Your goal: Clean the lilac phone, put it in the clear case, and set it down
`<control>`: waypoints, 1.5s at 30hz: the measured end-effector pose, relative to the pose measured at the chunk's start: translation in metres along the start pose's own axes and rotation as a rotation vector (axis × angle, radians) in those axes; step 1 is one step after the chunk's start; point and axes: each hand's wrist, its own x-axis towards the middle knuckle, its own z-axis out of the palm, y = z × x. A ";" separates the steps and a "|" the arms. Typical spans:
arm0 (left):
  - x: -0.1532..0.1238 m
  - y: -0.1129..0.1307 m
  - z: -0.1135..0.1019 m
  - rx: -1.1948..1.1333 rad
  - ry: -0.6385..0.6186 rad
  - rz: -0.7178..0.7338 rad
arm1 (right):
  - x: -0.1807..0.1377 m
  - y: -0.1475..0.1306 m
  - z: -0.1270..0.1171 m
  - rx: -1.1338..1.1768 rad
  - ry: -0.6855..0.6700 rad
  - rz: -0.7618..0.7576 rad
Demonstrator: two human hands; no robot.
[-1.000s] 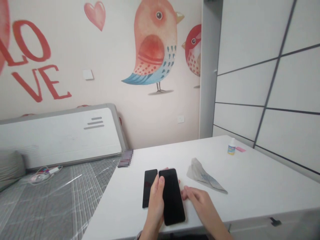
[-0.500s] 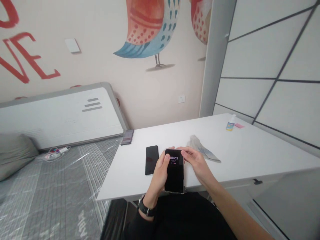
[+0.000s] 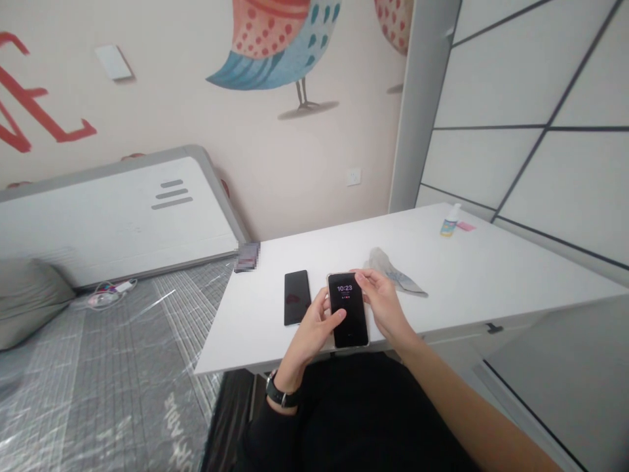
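My left fingers (image 3: 338,317) clasp the lit phone (image 3: 352,321), long axis twelve-to-six, my right fingers (image 3: 362,280) pinching its one-o'clock corner.

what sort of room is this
Probably a bedroom: a long white headboard with a grey rim stands behind a grey-striped, plastic-covered bed, and tall white panels with dark strips, perhaps a wardrobe, stand at the right.

Pale pinkish wall (image 3: 275,177) behind, with a cropped bird mural (image 3: 282,49), red letters (image 3: 37,105) and a socket (image 3: 353,177). At left, a grey-edged white headboard (image 3: 98,210), a grey striped bed (image 3: 118,367) with a plastic sheen, a grey pillow (image 3: 27,301). White table (image 3: 472,272) in the middle — and at right, dark-striped white panels (image 3: 491,85), perhaps a wardrobe, too cropped to be sure.
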 end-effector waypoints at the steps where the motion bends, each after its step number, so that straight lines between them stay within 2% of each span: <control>1: -0.002 0.001 -0.002 0.035 -0.011 -0.023 | 0.001 0.001 0.000 0.004 0.005 -0.003; 5: -0.003 0.003 -0.007 0.078 -0.020 -0.070 | 0.004 0.000 0.001 -0.005 -0.020 -0.015; 8: 0.001 0.002 -0.010 0.046 0.017 -0.040 | 0.003 -0.004 -0.004 -0.035 -0.095 0.007; 14: 0.007 0.001 -0.015 -0.060 0.194 0.079 | -0.007 -0.008 -0.022 -0.128 -0.457 0.182; 17: 0.009 0.003 -0.017 -0.072 0.230 0.088 | -0.012 -0.007 -0.026 -0.141 -0.552 0.233; 23: 0.010 0.003 -0.019 -0.029 0.229 0.096 | -0.011 -0.005 -0.023 -0.115 -0.552 0.216; 28: 0.016 0.001 -0.023 0.229 0.200 0.101 | -0.003 0.006 -0.018 -0.087 -0.480 0.163; 32: 0.011 0.001 -0.038 0.402 0.289 0.149 | 0.003 0.015 -0.015 -0.126 -0.436 0.150; 34: 0.003 -0.002 -0.048 0.603 0.331 0.149 | 0.005 0.021 -0.014 -0.169 -0.418 0.141; 37: -0.008 -0.008 -0.061 1.010 0.316 0.067 | 0.007 0.030 -0.010 -0.260 -0.386 0.129; 39: -0.012 -0.011 -0.065 1.181 0.267 0.015 | 0.008 0.035 -0.006 -0.352 -0.371 0.119; 41: -0.013 -0.012 -0.064 1.259 0.236 -0.013 | 0.008 0.035 -0.002 -0.480 -0.359 0.077; 45: -0.011 -0.011 -0.059 1.290 0.254 -0.048 | 0.004 0.024 0.006 -0.827 -0.313 -0.050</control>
